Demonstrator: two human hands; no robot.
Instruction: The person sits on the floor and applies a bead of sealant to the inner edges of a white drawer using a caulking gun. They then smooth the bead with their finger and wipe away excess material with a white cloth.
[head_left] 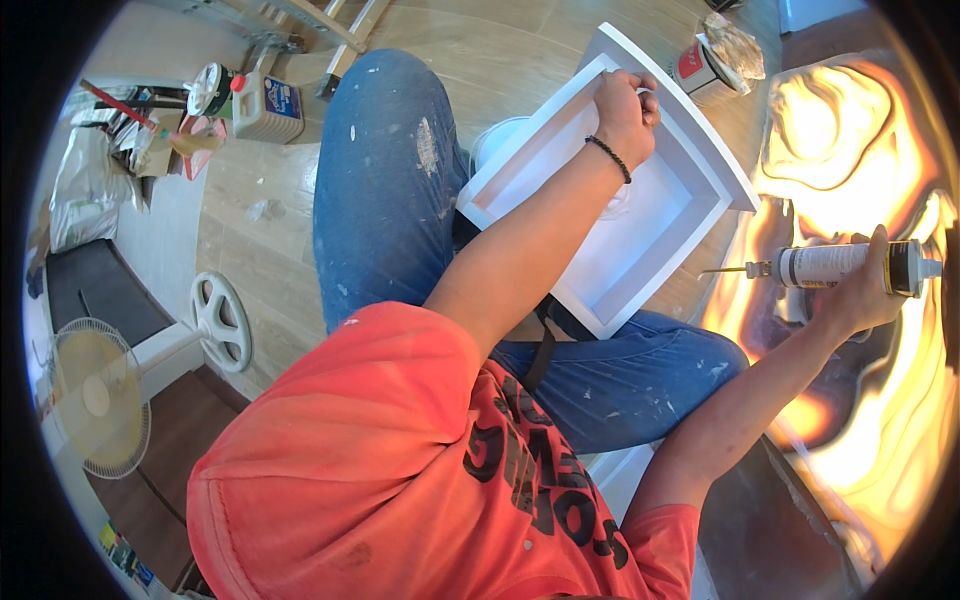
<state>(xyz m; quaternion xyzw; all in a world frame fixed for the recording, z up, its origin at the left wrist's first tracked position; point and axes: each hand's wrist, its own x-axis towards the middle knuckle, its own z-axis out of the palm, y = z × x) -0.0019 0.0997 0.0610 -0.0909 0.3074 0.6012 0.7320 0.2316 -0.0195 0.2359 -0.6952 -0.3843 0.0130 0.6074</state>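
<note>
A white drawer point(652, 235) lies tilted across my legs, its front panel point(690, 125) at the far right. My left hand point(627, 122) reaches over the drawer to the inner side of that panel, fingers curled in. Whatever they may pinch is too small to make out. My right hand point(862, 290) is wrapped round a white and black cylindrical bottle point(818, 266) with a thin brass-coloured nozzle. The bottle is held sideways, its nozzle pointing left toward the drawer, apart from it. White material point(617, 205) shows inside the drawer behind my left wrist.
A glowing, swirl-patterned panel point(835, 130) stands close on the right. Beyond the drawer is an open can point(702, 75) with crumpled material on it. At left are a white jug point(268, 107), a bucket point(210, 90), a fan point(97, 398) and a white wheel-shaped part point(221, 322).
</note>
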